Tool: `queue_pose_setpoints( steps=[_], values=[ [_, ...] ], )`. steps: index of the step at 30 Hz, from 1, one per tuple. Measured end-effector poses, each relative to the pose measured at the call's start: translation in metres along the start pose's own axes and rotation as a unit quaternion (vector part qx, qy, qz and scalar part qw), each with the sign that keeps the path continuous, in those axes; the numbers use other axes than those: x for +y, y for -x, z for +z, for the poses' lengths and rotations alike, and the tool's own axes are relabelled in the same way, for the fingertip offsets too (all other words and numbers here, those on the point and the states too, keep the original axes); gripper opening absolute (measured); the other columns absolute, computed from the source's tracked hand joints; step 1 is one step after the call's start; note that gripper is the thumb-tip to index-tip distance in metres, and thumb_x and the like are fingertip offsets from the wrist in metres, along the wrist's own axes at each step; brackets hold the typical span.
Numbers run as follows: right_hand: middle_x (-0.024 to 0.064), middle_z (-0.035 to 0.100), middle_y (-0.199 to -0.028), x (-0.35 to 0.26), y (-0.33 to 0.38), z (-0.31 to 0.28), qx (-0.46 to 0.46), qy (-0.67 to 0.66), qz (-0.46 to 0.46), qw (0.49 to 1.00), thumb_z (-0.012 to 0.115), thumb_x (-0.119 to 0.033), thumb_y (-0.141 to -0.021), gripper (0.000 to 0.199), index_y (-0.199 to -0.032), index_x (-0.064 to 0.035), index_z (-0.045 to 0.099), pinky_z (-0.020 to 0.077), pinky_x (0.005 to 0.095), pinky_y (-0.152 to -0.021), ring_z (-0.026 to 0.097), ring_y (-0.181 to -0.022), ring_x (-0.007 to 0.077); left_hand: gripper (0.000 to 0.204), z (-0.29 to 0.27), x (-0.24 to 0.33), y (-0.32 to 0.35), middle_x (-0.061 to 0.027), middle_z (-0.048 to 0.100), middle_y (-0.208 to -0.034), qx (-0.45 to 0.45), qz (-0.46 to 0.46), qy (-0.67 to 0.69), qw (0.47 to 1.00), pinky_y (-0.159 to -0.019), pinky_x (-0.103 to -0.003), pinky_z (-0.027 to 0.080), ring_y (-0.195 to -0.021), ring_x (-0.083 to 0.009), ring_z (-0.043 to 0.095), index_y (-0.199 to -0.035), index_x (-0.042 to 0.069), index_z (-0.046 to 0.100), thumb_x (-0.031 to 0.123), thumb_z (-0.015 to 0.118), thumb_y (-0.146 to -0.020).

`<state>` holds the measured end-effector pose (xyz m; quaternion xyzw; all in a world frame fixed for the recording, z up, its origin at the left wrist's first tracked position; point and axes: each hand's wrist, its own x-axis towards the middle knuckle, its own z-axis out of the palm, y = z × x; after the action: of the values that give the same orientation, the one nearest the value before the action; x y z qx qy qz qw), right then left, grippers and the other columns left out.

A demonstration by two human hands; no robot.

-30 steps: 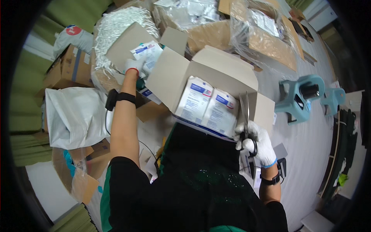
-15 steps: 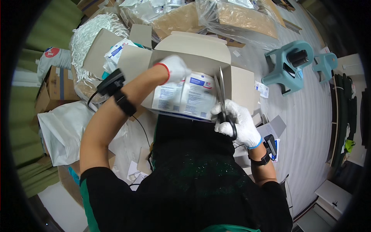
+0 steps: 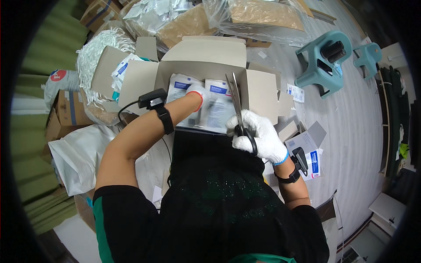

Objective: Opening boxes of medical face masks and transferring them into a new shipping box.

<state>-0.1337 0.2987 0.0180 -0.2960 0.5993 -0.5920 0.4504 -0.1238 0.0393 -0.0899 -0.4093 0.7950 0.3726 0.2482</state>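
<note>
An open cardboard box (image 3: pixel 206 53) sits in front of my lap with its flaps folded out. Inside lie white and blue printed packets, a left packet (image 3: pixel 180 87) and a right packet (image 3: pixel 219 111), side by side. My left hand (image 3: pixel 199 95), in a white glove with a red cuff, reaches down where the two packets meet. Its fingers are blurred and partly hidden, so their grip does not show. My right hand (image 3: pixel 261 136), gloved in white with a blue cuff, is closed around the black handles of scissors (image 3: pixel 237 103). Their blades point up and away, slightly parted, over the box's right side.
Loose packets (image 3: pixel 123 72) lie by the box's left flap, near a heap of white strips (image 3: pixel 105 48). Plastic-wrapped cartons (image 3: pixel 263 19) stand beyond. A blue stool (image 3: pixel 322 65) holds dark objects at right. An opened small carton (image 3: pixel 307 142) is beside my right forearm.
My left hand has lowered from above the packets' far end to the seam between them, uncovering the left packet's top. My right hand still holds the scissors. The view has shifted slightly.
</note>
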Motion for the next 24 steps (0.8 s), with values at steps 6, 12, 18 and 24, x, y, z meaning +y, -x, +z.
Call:
queue_pose_setpoints(
  steps=[6, 12, 18, 24],
  values=[
    [0.0082, 0.067, -0.094, -0.008, -0.001, 0.003, 0.02, -0.015, 0.026, 0.999, 0.077, -0.01, -0.077, 0.036, -0.109, 0.0018, 0.064, 0.0536, 0.0294, -0.078, 0.063, -0.086, 0.0143, 0.039, 0.018, -0.01, 0.027, -0.0133, 0.075, -0.102, -0.066, 0.142, 0.005, 0.988, -0.087, -0.034, 0.053, -0.097, -0.0222, 0.071, -0.11, 0.002, 0.074, 0.024, 0.079, -0.08],
    [0.0108, 0.068, -0.095, -0.013, -0.001, 0.012, 0.062, -0.029, 0.045, 0.997, 0.074, -0.007, -0.077, 0.037, -0.11, 0.0037, 0.063, 0.0557, 0.0299, -0.077, 0.065, -0.085, 0.016, 0.031, 0.02, 0.004, 0.066, -0.0188, 0.072, -0.095, 0.026, 0.236, 0.063, 0.969, -0.084, -0.042, 0.055, -0.092, -0.0361, 0.07, -0.096, 0.005, 0.071, 0.024, 0.078, -0.072],
    [0.0054, 0.067, -0.096, -0.013, 0.004, 0.012, 0.066, -0.011, 0.039, 0.997, 0.077, -0.009, -0.08, 0.036, -0.111, 0.0009, 0.064, 0.0518, 0.0283, -0.083, 0.062, -0.089, 0.0125, 0.032, -0.009, 0.008, 0.096, -0.0236, 0.069, -0.092, 0.164, 0.259, 0.034, 0.951, -0.082, -0.047, 0.053, -0.094, -0.0423, 0.067, -0.101, 0.003, 0.062, 0.014, 0.076, -0.074],
    [0.0058, 0.068, -0.091, -0.022, -0.001, 0.017, 0.068, 0.079, 0.035, 0.994, 0.08, -0.017, -0.08, 0.034, -0.106, 0.0004, 0.064, 0.052, 0.0289, -0.08, 0.062, -0.085, 0.0125, 0.038, -0.035, -0.007, 0.118, -0.0205, 0.064, -0.101, 0.343, 0.349, -0.003, 0.872, -0.085, -0.05, 0.05, -0.099, -0.0403, 0.062, -0.115, 0.002, 0.059, 0.003, 0.068, -0.077]
  ],
)
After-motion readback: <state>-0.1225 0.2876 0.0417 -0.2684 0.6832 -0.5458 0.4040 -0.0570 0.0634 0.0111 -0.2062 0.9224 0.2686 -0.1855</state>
